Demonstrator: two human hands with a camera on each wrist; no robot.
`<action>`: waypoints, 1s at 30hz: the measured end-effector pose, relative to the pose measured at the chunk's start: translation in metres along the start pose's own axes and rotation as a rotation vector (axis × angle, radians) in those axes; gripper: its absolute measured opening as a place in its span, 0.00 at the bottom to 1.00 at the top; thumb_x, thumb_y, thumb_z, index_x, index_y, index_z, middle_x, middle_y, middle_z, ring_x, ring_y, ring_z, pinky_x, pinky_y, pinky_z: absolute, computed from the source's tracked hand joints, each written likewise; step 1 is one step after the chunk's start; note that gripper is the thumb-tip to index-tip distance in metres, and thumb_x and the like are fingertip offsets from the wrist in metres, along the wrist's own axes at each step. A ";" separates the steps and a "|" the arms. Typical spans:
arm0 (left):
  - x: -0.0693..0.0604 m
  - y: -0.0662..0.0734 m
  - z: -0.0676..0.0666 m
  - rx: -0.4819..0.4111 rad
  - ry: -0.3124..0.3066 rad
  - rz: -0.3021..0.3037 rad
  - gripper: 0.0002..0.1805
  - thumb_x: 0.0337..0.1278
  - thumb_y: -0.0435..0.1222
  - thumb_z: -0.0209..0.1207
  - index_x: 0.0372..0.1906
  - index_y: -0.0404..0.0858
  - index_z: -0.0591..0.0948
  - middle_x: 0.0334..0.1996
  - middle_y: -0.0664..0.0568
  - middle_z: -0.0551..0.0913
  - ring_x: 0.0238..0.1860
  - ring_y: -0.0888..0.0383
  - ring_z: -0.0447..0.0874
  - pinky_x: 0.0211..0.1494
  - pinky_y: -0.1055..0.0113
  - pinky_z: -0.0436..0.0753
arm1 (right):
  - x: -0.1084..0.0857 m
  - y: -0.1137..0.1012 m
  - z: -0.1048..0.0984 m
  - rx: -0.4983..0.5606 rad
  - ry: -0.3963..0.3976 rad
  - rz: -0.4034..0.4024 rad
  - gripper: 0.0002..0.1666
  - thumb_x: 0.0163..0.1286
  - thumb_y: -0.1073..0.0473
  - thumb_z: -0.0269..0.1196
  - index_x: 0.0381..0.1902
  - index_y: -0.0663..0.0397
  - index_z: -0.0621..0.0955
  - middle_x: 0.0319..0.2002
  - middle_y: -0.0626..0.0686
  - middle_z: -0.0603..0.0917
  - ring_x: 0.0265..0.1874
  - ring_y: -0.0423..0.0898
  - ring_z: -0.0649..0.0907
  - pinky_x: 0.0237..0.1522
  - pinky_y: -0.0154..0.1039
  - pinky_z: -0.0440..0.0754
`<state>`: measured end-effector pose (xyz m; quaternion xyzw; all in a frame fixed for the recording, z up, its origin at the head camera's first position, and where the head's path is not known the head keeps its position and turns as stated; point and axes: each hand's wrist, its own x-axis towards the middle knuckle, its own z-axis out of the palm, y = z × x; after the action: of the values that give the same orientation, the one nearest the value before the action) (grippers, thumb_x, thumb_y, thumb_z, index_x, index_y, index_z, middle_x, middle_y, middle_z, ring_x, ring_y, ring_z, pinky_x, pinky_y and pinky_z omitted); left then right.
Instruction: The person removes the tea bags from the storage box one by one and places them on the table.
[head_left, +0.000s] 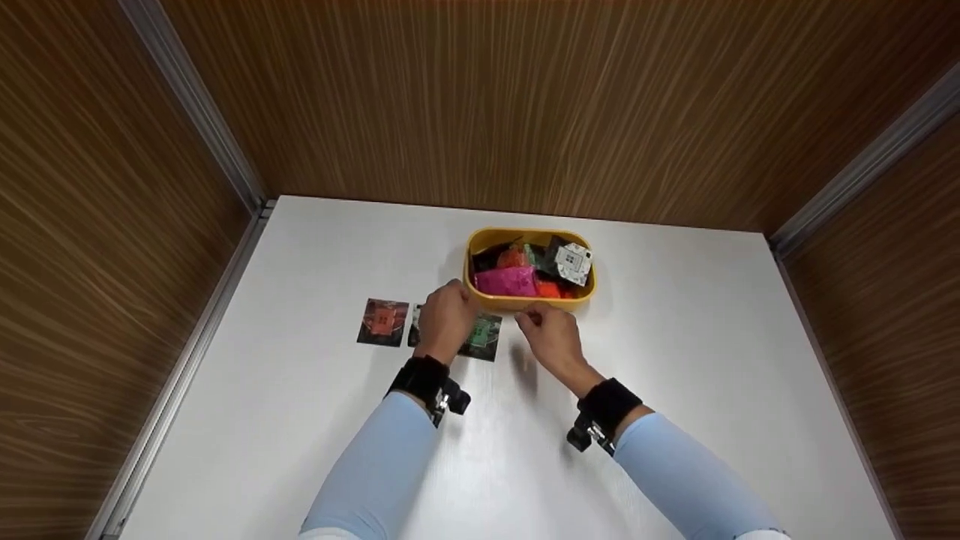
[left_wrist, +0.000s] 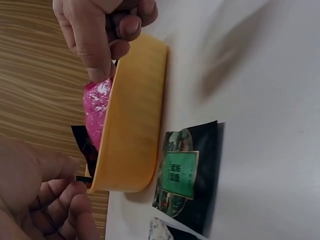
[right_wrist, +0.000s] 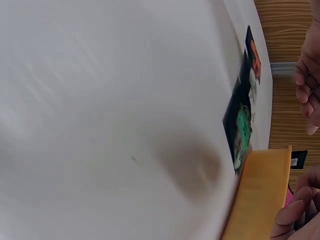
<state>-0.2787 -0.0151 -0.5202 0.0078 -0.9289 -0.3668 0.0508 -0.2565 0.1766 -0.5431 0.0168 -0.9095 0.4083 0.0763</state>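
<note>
A yellow bin (head_left: 491, 303) holds several packets, among them a shiny pink packet (head_left: 506, 282) near its front. My left hand (head_left: 446, 319) is at the bin's front left corner with curled fingers. A thin dark green edge shows by its fingertips in the left wrist view; whether they pinch it is unclear. My right hand (head_left: 553, 334) is at the front rim, fingers bent, and I cannot tell whether it holds anything. Below my left hand lie a black packet with a green label (left_wrist: 182, 175), a partly hidden black-and-white packet (left_wrist: 162, 231) and a packet with a red label (head_left: 383, 322).
A white-labelled packet (head_left: 573, 262) leans on the bin's right rim. In the right wrist view, a black packet (right_wrist: 298, 159) rises above the rim. The white table (head_left: 675, 315) is bounded by brown wood-grain panels (head_left: 480, 105) at the back and sides.
</note>
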 end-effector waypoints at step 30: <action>0.046 0.005 0.010 -0.058 0.053 -0.101 0.10 0.76 0.38 0.59 0.44 0.34 0.80 0.39 0.40 0.83 0.44 0.41 0.85 0.50 0.46 0.82 | 0.039 -0.028 -0.003 -0.119 -0.091 -0.053 0.10 0.72 0.59 0.65 0.44 0.56 0.90 0.41 0.55 0.90 0.45 0.54 0.87 0.50 0.50 0.84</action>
<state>-0.3251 -0.0068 -0.5197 0.0628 -0.9146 -0.3952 0.0573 -0.2918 0.1617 -0.5147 0.0547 -0.9339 0.3503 0.0463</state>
